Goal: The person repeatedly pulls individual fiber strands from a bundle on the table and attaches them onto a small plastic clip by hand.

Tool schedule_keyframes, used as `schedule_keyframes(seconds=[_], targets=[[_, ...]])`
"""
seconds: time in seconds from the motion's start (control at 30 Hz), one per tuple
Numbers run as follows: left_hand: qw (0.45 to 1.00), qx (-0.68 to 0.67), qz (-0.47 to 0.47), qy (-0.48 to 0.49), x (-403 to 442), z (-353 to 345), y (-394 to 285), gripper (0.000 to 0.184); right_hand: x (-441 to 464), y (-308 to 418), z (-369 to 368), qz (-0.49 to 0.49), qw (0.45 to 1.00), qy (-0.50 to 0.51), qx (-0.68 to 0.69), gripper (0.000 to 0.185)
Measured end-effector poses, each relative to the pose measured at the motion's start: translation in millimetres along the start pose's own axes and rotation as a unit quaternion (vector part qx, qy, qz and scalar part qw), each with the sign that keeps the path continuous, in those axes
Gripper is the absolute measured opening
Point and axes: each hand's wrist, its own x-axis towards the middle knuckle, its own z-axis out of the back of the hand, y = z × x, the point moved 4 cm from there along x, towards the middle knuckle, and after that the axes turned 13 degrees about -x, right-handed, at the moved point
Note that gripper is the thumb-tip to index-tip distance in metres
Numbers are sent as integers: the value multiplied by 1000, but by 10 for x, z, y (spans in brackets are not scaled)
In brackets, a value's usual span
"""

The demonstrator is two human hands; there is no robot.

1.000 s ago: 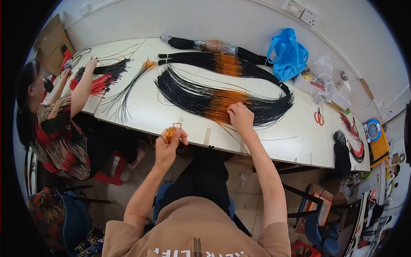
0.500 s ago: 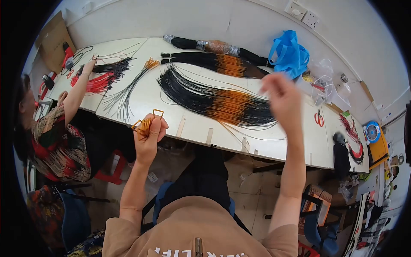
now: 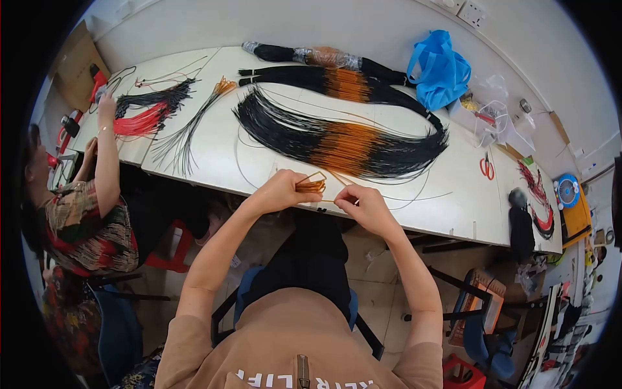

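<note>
Near the front edge of the table, my left hand (image 3: 277,191) is closed around a small bunch of folded orange cords (image 3: 313,185), whose loops stick out past the fingertips. Just to its right, my right hand (image 3: 367,209) pinches a thin orange cord; its far end is too fine to follow. Right beyond both hands lies a broad bundle of black cords with an orange middle (image 3: 343,148), fanned out across the table. A few loose thin strands curve around the hands on the white surface.
Behind lie another black-and-orange bundle (image 3: 346,84) and a plastic-wrapped one (image 3: 330,57). Orange-topped cords (image 3: 223,86) spread at left. Red scissors (image 3: 486,166) and a blue bag (image 3: 440,70) are at right. A co-worker (image 3: 94,214) sits at left by red and black cords (image 3: 146,120).
My right hand has come down from over the bundle to pinch a cord near the table edge. My left hand has moved right toward it, still holding the orange cords.
</note>
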Motion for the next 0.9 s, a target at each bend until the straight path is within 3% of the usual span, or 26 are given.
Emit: schedule_keyframes(seconds=[0.07, 0.27, 0.4, 0.9], targets=[[999, -19, 21, 41, -13, -50, 160, 25, 7, -58, -65, -4, 1000, -5, 1, 10], [998, -44, 29, 21, -77, -113, 312, 30, -22, -158, -205, -46, 999, 22, 17, 11], [998, -20, 55, -16, -108, -74, 260, 32, -57, -234, -29, -18, 995, -93, 17, 9], [997, -47, 51, -28, -141, -31, 345, 31, -202, -502, -48, -43, 997, -64, -19, 6]])
